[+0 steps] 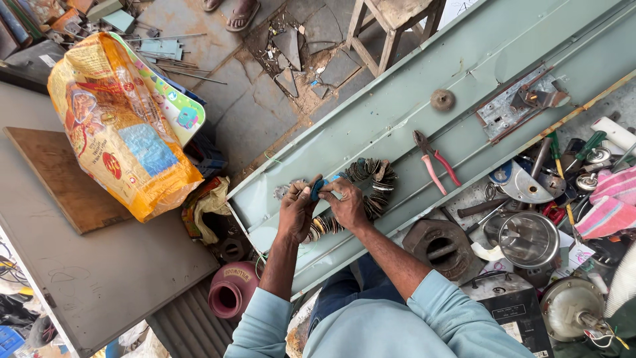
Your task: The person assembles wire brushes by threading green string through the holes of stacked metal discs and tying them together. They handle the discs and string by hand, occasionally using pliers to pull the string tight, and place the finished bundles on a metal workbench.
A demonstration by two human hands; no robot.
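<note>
My left hand (pixel 296 211) and my right hand (pixel 346 205) meet over a pale green metal channel (pixel 424 113) laid across my lap. Both pinch a small blue piece (pixel 318 188) at the end of a curved coil of wound wire and metal rings (pixel 371 192). The coil lies in the channel's trough and curls away to the right of my hands. My fingers hide part of the blue piece.
Red-handled pliers (pixel 434 162) lie in the channel right of the coil, a round metal knob (pixel 442 99) beyond. Tools, a steel bowl (pixel 528 240) and motor parts crowd the right. A yellow sack (pixel 122 126), a pink pot (pixel 230 292) and a wooden stool (pixel 391 23) stand nearby.
</note>
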